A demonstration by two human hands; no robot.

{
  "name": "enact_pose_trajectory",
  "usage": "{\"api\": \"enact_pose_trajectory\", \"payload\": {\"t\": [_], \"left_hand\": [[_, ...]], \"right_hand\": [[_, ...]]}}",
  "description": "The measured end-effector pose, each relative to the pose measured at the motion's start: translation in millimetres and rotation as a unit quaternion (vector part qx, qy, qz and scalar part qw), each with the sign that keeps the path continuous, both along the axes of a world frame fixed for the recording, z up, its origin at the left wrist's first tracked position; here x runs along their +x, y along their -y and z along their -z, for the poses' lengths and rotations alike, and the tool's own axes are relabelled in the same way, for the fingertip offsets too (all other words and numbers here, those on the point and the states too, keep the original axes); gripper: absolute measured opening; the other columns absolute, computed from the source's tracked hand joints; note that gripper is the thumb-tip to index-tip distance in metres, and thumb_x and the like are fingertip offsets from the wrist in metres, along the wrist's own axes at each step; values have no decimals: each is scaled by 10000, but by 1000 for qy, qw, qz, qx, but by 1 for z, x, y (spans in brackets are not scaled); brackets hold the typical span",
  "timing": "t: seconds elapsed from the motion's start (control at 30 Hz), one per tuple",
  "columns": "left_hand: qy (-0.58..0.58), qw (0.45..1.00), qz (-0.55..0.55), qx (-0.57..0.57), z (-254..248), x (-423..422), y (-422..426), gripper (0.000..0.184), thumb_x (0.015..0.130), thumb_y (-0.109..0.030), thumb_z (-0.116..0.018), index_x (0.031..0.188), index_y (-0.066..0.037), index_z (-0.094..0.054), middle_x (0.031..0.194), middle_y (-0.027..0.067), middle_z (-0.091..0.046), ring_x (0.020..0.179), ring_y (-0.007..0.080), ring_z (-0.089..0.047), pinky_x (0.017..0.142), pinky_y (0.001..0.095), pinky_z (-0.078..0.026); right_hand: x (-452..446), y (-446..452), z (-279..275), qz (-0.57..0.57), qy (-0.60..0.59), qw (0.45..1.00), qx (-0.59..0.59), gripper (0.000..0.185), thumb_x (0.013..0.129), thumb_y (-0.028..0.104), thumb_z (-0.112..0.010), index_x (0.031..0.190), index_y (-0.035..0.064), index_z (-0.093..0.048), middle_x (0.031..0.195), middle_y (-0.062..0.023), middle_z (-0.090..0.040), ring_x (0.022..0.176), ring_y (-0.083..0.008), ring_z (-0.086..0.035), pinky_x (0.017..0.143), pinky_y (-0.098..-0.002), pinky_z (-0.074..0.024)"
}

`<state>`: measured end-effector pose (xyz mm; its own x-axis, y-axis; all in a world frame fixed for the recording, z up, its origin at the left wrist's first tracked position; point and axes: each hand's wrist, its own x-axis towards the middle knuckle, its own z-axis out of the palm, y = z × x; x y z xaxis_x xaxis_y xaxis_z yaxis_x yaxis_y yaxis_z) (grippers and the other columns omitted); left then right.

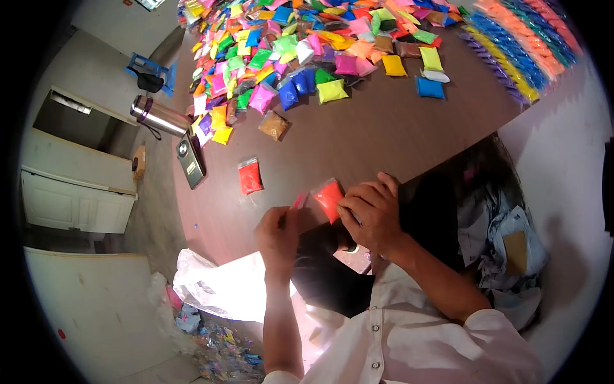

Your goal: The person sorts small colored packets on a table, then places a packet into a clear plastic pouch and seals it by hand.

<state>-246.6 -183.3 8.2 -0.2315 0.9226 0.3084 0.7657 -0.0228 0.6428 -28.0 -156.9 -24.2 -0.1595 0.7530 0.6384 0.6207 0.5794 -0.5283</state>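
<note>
My right hand (374,214) pinches the edge of a small plastic bag of red clay-like filling (329,200) at the table's near edge. To its left, my left hand (278,233) is closed, with a thin pink strip (299,201) showing at its fingertips; what the strip is I cannot make out. Another red bag (250,176) lies flat on the table beyond my left hand. Farther off lies a brown bag (274,125). A large heap of similar bags in many colours (281,51) covers the far part of the table.
A black phone (190,161) and a steel flask (160,116) lie at the table's left edge. Rows of coloured packets (511,48) line the far right. White plastic sheeting (220,281) hangs below the near left edge. Crumpled bags (511,243) lie down at the right.
</note>
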Motion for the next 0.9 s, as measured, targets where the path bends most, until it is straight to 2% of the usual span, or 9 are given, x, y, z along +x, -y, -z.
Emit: {"api": "enact_pose_trajectory", "payload": {"t": [0.07,0.13,0.17,0.23,0.3,0.47,0.67,0.9], "left_hand": [[5,999,-22,22,0,-19,5,113,946,-80,-756,929,31,-744,739,78,-711,675,123,-636,651,289,-510],[39,996,-49,68,8,-45,9,145,963,-98,-753,928,41,-732,728,46,-671,679,98,-582,639,285,-489],[43,994,-86,59,11,-58,13,135,981,-98,-732,932,27,-727,761,100,-690,661,172,-625,630,322,-497],[80,983,-142,86,10,-80,14,171,995,-109,-725,909,38,-717,726,57,-651,647,105,-567,612,283,-466],[101,974,-165,120,18,-109,12,210,1001,-130,-726,885,44,-709,705,38,-618,636,72,-528,600,256,-438],[46,968,-219,118,22,-137,7,199,992,-153,-741,921,33,-731,729,73,-680,649,102,-575,615,286,-479],[123,962,-222,98,28,-139,9,213,994,-175,-749,932,28,-742,762,76,-709,680,113,-601,663,285,-507],[149,956,-221,121,29,-140,11,229,994,-195,-759,938,27,-747,780,77,-726,701,118,-626,677,285,-514]], "right_hand": [[2,0,-6,-15,15,1000,-3,136,844,191,-781,964,162,-725,1052,-6,-692,1070,-228,-649,1126,-540,-357],[4,-1,-18,-65,33,997,-14,250,893,198,-733,1131,124,-714,1236,-74,-689,1198,-270,-630,1126,-562,-347],[4,-3,-20,-71,38,997,-9,250,893,198,-733,1131,124,-714,1236,-74,-689,1198,-270,-630,1126,-562,-347],[6,-4,-23,-127,107,986,-31,378,908,208,-732,1264,93,-683,1339,-102,-660,1281,-279,-607,1137,-575,-348],[7,-6,-16,-136,137,981,-32,397,909,216,-733,1279,80,-690,1354,-104,-663,1285,-274,-612,1146,-570,-344],[0,-9,-21,-143,198,970,-23,378,916,193,-737,1267,59,-687,1338,-114,-671,1287,-258,-613,1134,-550,-379],[-36,-38,-22,-145,182,972,-24,374,936,194,-718,1275,41,-678,1348,-130,-669,1291,-284,-611,1129,-554,-390],[-104,-89,-25,-147,167,975,-25,363,959,205,-689,1278,35,-664,1317,-135,-678,1245,-308,-622,1129,-543,-386]]}}
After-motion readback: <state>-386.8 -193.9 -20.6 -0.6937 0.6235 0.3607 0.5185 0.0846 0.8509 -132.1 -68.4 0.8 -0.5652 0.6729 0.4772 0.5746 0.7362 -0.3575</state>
